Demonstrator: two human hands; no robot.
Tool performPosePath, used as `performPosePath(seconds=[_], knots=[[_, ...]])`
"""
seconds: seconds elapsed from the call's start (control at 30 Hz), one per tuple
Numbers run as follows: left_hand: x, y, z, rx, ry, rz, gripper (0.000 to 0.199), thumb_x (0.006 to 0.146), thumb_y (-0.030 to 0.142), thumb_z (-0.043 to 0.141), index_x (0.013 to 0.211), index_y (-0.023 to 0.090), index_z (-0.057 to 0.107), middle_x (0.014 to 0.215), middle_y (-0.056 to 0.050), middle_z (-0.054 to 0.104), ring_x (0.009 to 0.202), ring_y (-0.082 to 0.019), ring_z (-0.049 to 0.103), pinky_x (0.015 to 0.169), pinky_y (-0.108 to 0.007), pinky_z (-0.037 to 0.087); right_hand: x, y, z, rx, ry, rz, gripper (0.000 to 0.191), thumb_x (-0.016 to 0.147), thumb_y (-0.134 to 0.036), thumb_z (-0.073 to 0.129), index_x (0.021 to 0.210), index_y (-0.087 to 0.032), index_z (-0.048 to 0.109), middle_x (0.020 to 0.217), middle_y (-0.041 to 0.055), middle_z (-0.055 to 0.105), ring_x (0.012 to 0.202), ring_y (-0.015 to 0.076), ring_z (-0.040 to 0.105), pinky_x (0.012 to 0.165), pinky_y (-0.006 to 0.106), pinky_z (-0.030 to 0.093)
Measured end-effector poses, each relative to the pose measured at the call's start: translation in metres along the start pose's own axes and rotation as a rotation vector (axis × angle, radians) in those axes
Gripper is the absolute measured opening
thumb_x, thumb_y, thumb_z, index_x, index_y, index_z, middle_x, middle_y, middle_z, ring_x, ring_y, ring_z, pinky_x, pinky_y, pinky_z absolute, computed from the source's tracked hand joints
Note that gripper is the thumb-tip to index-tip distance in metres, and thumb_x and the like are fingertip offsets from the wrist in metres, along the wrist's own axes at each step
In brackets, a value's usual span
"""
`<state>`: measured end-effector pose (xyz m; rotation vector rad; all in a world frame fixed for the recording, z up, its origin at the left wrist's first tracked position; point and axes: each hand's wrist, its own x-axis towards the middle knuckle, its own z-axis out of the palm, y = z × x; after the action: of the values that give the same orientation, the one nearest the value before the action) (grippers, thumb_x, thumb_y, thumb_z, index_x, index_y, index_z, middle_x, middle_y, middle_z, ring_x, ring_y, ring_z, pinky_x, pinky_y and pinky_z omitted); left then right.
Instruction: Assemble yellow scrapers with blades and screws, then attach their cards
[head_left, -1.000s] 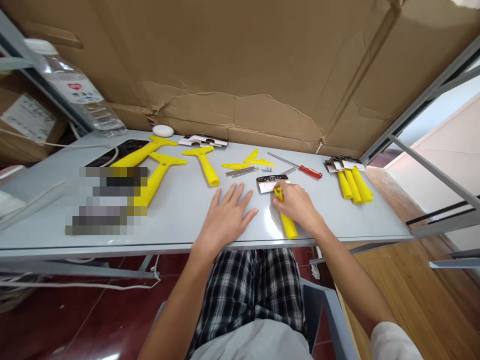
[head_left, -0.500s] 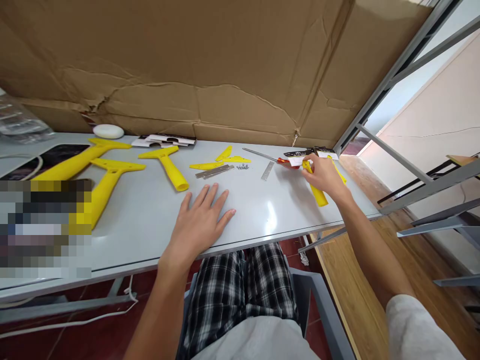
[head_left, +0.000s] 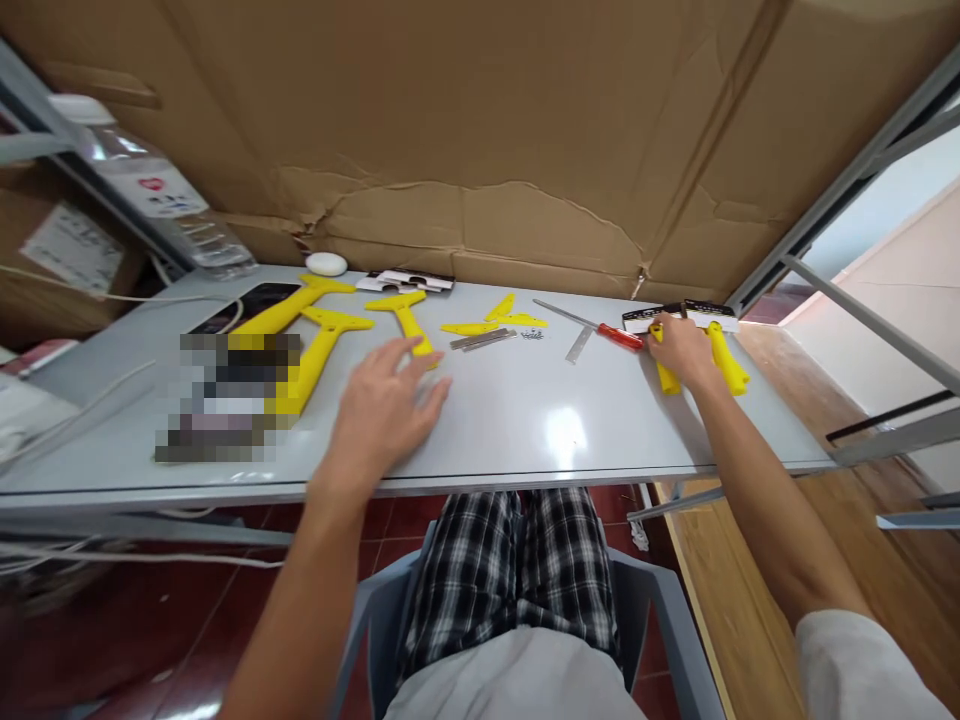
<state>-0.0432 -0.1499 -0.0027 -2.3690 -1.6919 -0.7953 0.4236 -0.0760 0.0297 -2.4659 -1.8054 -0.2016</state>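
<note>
At the right end of the table my right hand (head_left: 684,350) is closed on the top of a yellow scraper handle (head_left: 667,378), partly hidden by the fingers. Just right of it lies a second yellow handle (head_left: 729,362). My left hand (head_left: 386,405) is open, fingers spread, over the lower end of a yellow T-shaped scraper handle (head_left: 405,312); whether it touches that handle I cannot tell. Between the hands lie flat yellow plastic pieces (head_left: 472,328), metal blades (head_left: 484,340), small screws (head_left: 532,335), a single blade (head_left: 579,345) and a red-handled screwdriver (head_left: 621,337).
Two more yellow handles (head_left: 319,350) lie at the left, beside a blurred patch. Behind them are a white oval object (head_left: 326,264) and black-and-white cards (head_left: 405,281). A plastic bottle (head_left: 161,190) stands back left. Cardboard (head_left: 480,130) walls the table's rear.
My view has swung left, bringing the bottle into sight. The right hand has moved the yellow handle back beside the other one. My left hand has shifted left, onto the nearest T-shaped handle's end.
</note>
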Motion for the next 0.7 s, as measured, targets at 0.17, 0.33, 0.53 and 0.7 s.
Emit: performPosePath(seconds=[0.17,0.33,0.53,0.7], knots=[[0.030,-0.080,-0.021,0.190,-0.131,-0.210,0.059,0.110,0.048,0.049,0.148,0.007,0.066,0.169,-0.023,0.053,0.156,-0.045,0.047,0.127,-0.068,0.039,0.003,0.010,0.011,0.052,0.056,-0.065,0.047,0.101,-0.038,0.058,0.142,-0.018,0.071,0.122,0.0222,0.079,0.113,0.0364,0.071,0.089,0.042,0.050],[0.044,-0.118,-0.017,0.203,-0.230,-0.280,0.066,0.111,0.055,0.051,0.149,0.004,0.067,0.166,-0.023,0.056,0.153,-0.045,0.048,0.128,-0.067,0.037,0.003,0.010,0.012,0.117,0.032,-0.164,0.047,0.100,-0.037,0.059,0.142,-0.019,0.073,0.107,0.0154,0.081,0.106,0.0328,0.070,0.093,0.041,0.050],[0.066,-0.136,-0.017,0.307,-0.282,-0.355,0.077,0.112,0.065,0.046,0.153,0.003,0.066,0.151,-0.023,0.067,0.137,-0.045,0.061,0.122,-0.069,0.045,0.007,0.015,0.015,0.091,0.010,-0.126,0.042,0.101,-0.040,0.062,0.135,-0.020,0.077,0.113,0.0164,0.081,0.110,0.0338,0.070,0.093,0.041,0.050],[0.071,-0.127,-0.016,0.400,-0.312,-0.322,0.059,0.114,0.051,0.050,0.140,0.004,0.074,0.144,-0.020,0.071,0.137,-0.049,0.059,0.116,-0.068,0.050,0.001,0.014,0.010,0.048,0.038,-0.098,0.043,0.104,-0.042,0.058,0.135,-0.017,0.076,0.118,0.0208,0.079,0.111,0.0365,0.071,0.090,0.043,0.051]])
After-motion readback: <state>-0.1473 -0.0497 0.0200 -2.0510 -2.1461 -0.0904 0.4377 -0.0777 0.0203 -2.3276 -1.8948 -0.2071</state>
